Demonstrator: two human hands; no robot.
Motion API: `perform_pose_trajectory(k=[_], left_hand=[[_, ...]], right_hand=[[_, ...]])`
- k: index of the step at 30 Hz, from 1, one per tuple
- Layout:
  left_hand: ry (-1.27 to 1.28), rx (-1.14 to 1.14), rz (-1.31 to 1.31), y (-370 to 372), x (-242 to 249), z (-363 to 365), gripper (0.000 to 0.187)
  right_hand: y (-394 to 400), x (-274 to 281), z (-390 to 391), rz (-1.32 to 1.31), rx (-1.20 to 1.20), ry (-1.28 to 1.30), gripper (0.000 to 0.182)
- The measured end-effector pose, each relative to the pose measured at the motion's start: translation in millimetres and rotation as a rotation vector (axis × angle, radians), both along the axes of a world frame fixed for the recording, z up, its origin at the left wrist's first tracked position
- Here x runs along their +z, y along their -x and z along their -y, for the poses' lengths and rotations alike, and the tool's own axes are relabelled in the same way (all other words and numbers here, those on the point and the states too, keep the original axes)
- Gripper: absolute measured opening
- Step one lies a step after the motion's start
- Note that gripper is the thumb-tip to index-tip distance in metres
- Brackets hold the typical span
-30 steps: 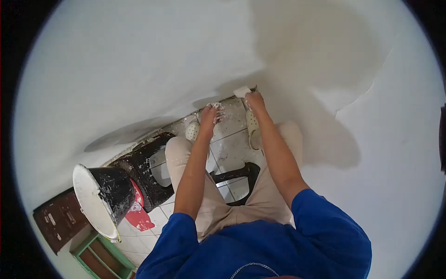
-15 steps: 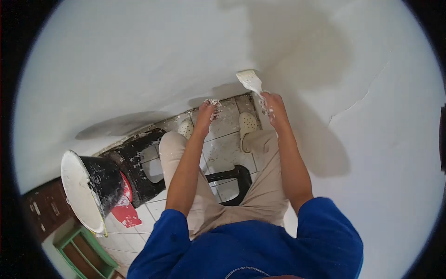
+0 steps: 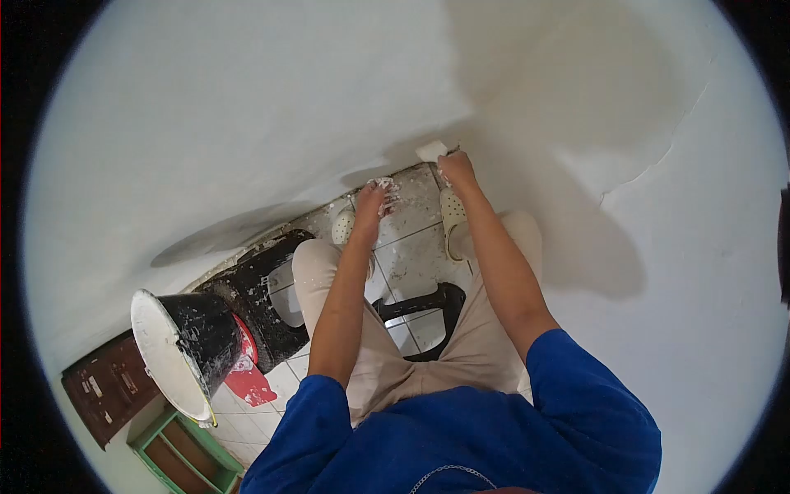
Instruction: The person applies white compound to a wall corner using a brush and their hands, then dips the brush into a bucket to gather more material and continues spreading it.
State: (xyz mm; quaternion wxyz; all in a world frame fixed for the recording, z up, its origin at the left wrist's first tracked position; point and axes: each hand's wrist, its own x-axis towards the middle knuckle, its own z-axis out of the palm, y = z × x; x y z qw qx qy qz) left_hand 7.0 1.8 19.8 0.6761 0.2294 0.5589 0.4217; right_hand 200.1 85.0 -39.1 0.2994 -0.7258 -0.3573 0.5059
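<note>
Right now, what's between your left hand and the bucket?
In the head view, the left knee and, beyond it, the white-spattered black stool lie between the left hand and the bucket.

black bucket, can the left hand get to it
Probably yes: only the left knee seems in the way, and the left hand could likely pass over it to the black bucket.

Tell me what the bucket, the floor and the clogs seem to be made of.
Bucket: probably plastic, black under white smears, with smooth molded-looking sides. 
Floor: likely ceramic tile, pale and slightly glossy, with straight dark joints and bright reflections. 
Clogs: foam or rubber, cream and matt, pierced with round holes.
</note>
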Motion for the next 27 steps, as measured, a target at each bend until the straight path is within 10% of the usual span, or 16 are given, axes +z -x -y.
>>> perform_pose_trajectory(k=[14,27], left_hand=[[-0.005,0.034,-0.015,2.6,-1.7,0.1,0.033],[-0.016,-0.116,-0.021,11.7,-22.1,0.5,0.048]], right_hand=[[-38.5,138.0,42.5,-0.334,-0.086,-0.153,0.021],[-4.6,19.7,13.0,-0.225,-0.052,0.112,0.016]])
